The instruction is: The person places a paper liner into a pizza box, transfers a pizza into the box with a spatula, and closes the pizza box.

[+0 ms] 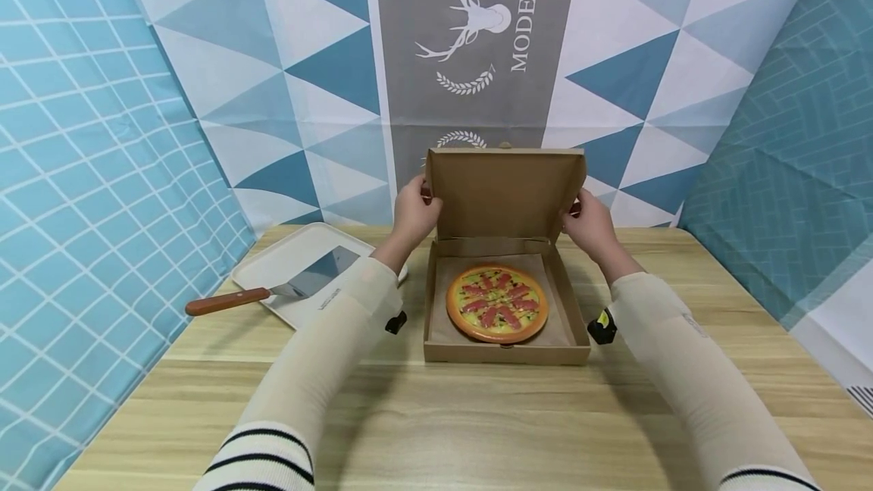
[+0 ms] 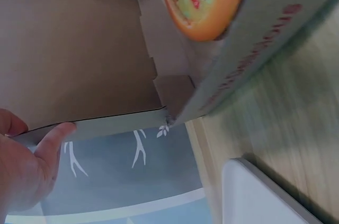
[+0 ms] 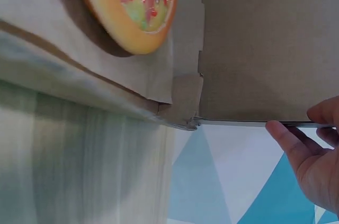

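Note:
An opened cardboard pizza box [image 1: 508, 353] stands on the table, its lid [image 1: 508, 195] raised nearly upright at the back. Inside, a round pizza [image 1: 497, 304] with red strips on top lies on brown paper [image 1: 555, 301]. My left hand [image 1: 414, 212] grips the lid's left side edge; in the left wrist view the thumb and fingers [image 2: 55, 138] pinch that flap. On the opposite edge, my right hand [image 1: 589, 224] holds the lid's side flap between thumb and fingers, as the right wrist view also shows [image 3: 312, 152].
Left of the box, a white tray [image 1: 273, 264] sits on the wooden table [image 1: 477, 423]. Across it lies a metal spatula [image 1: 323, 273], its wooden handle [image 1: 228, 301] reaching past the tray's edge. A patterned cloth wall [image 1: 470, 112] rises right behind the lid.

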A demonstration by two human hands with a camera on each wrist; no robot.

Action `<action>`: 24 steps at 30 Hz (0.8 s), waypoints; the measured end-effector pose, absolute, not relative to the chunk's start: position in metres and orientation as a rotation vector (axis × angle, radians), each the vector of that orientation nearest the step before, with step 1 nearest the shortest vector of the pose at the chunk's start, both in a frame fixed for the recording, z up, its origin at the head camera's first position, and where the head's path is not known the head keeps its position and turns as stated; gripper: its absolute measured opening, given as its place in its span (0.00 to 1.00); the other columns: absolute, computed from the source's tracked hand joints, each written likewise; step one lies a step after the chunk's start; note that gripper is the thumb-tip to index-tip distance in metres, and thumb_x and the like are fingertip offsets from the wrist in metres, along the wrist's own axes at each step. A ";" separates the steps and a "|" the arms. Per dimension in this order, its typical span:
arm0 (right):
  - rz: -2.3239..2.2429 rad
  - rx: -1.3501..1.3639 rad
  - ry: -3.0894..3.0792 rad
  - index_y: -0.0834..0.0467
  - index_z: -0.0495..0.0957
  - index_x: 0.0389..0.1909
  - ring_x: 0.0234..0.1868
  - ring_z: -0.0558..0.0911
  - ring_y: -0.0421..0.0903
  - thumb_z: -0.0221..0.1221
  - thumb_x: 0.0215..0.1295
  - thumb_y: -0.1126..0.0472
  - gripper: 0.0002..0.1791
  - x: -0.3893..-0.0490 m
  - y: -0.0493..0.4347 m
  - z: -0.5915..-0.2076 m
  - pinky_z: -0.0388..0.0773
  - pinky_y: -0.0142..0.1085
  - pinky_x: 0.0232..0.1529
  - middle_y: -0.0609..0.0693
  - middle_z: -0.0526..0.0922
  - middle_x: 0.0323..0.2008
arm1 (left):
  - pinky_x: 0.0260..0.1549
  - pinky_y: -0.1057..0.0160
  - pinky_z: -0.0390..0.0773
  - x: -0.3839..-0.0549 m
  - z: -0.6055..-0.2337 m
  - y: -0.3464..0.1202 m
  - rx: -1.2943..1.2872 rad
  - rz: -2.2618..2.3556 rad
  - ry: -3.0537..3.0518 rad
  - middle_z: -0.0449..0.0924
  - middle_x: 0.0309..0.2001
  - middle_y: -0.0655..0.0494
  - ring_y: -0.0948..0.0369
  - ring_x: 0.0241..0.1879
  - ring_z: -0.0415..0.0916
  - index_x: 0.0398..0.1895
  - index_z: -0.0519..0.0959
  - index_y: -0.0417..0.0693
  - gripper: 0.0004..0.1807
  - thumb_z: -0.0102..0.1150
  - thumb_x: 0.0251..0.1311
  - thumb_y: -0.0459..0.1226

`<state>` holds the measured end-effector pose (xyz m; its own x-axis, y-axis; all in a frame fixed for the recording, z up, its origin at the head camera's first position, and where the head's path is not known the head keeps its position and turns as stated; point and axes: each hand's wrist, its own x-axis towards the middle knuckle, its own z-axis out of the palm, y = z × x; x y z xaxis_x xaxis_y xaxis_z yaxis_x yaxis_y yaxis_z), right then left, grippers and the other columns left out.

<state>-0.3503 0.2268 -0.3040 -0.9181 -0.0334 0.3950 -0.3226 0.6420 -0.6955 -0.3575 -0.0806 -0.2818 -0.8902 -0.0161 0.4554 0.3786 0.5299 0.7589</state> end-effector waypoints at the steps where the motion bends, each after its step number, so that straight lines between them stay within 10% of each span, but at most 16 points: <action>1: 1.164 0.296 -2.515 0.68 0.66 0.61 0.47 0.80 0.62 0.51 0.69 0.67 0.20 -0.349 0.227 -0.305 0.81 0.51 0.42 0.68 0.76 0.47 | 0.46 0.53 0.76 -0.356 -0.283 -0.081 -0.301 -1.321 -2.360 0.76 0.49 0.41 0.50 0.48 0.75 0.65 0.69 0.39 0.27 0.52 0.60 0.29; 24: 1.042 0.463 -2.467 0.69 0.70 0.54 0.42 0.80 0.64 0.60 0.63 0.70 0.19 -0.325 0.244 -0.334 0.79 0.55 0.41 0.68 0.78 0.43 | 0.48 0.52 0.76 -0.339 -0.318 -0.099 -0.538 -1.352 -2.297 0.76 0.44 0.41 0.47 0.46 0.76 0.50 0.74 0.35 0.21 0.60 0.49 0.22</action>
